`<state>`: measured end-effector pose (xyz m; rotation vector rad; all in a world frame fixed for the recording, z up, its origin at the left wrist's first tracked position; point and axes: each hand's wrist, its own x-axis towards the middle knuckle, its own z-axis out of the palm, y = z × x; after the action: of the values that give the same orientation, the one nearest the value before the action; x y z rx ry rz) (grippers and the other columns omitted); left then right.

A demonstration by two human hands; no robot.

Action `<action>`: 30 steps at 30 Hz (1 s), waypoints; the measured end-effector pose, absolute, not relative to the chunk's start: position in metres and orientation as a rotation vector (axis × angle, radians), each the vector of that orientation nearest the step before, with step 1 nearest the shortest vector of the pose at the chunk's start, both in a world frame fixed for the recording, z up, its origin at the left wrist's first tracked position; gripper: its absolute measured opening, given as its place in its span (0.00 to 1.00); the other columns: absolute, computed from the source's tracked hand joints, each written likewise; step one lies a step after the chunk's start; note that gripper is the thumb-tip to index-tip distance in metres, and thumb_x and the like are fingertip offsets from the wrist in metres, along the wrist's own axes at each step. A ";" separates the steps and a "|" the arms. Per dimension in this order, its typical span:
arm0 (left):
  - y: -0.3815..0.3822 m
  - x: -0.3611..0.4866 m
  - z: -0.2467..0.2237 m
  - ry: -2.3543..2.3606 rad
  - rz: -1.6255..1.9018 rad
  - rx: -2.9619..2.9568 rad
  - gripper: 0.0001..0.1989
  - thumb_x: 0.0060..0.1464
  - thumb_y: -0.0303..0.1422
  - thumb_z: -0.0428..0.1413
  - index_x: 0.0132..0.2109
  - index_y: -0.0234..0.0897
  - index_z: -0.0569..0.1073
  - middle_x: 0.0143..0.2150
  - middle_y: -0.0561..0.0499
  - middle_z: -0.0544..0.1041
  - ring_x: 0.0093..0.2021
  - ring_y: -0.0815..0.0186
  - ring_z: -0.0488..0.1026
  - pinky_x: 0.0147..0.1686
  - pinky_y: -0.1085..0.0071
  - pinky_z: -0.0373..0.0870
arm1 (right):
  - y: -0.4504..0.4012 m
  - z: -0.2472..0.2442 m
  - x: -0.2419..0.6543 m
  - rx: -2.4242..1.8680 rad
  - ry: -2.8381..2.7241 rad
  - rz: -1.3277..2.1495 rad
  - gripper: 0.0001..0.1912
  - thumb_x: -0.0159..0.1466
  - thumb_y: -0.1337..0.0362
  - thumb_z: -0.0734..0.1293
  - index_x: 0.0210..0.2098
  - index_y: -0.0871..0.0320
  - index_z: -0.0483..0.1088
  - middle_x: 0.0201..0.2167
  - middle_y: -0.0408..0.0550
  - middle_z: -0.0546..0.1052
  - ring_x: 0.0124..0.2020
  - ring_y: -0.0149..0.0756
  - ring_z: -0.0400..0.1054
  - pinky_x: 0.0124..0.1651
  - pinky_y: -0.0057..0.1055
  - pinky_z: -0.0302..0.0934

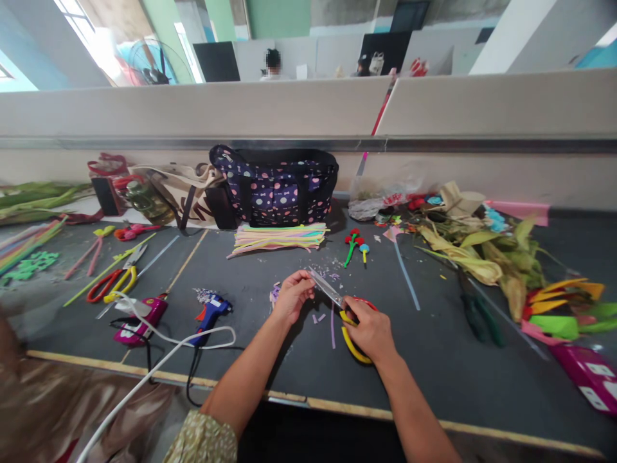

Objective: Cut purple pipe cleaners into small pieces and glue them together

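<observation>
My right hand (370, 329) is closed on a pair of scissors (328, 289) with red and yellow handles, their blades pointing up and left. The blade tips reach my left hand (294, 297), whose fingers are pinched together; what they hold is too small to make out. Below the blades a thin purple strip (332, 326) lies on the dark table (299, 370), with short purple pieces (319, 318) beside it. More purple bits (274, 293) lie left of my left hand, and small clippings are scattered beyond the blades.
A blue glue gun (212, 315) with cords and other scissors (118, 278) lie left. Behind are a bundle of pastel strips (279, 238) and a patterned bag (284, 186). Pliers (479, 308) and dry husks (506, 257) lie right. A person's clothed leg (77, 411) is at lower left.
</observation>
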<state>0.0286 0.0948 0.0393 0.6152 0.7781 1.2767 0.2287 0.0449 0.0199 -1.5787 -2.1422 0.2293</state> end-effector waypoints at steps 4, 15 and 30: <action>0.095 0.029 0.040 0.797 1.290 0.630 0.11 0.39 0.29 0.65 0.30 0.34 0.70 0.24 0.57 0.69 0.19 0.76 0.63 0.22 0.77 0.64 | 0.045 0.022 0.228 -1.588 -2.149 0.241 0.17 0.54 0.69 0.62 0.42 0.51 0.68 0.33 0.40 0.75 0.32 0.29 0.68 0.34 0.23 0.56; 0.094 0.029 0.041 0.850 1.284 0.631 0.13 0.37 0.30 0.65 0.31 0.34 0.70 0.23 0.56 0.68 0.19 0.76 0.63 0.23 0.76 0.64 | 0.044 0.024 0.227 -1.593 -2.141 0.248 0.15 0.54 0.68 0.62 0.41 0.52 0.69 0.32 0.41 0.76 0.32 0.30 0.68 0.33 0.23 0.55; 0.094 0.030 0.042 0.828 1.263 0.618 0.12 0.38 0.31 0.66 0.31 0.33 0.72 0.25 0.56 0.69 0.19 0.77 0.62 0.23 0.77 0.63 | 0.043 0.023 0.227 -1.591 -2.147 0.245 0.11 0.55 0.67 0.61 0.37 0.52 0.69 0.28 0.39 0.75 0.29 0.28 0.68 0.30 0.23 0.51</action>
<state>0.0297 0.0940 0.0422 0.6184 0.8284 1.2630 0.2269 0.0429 0.0233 -1.5911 -2.1474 0.2455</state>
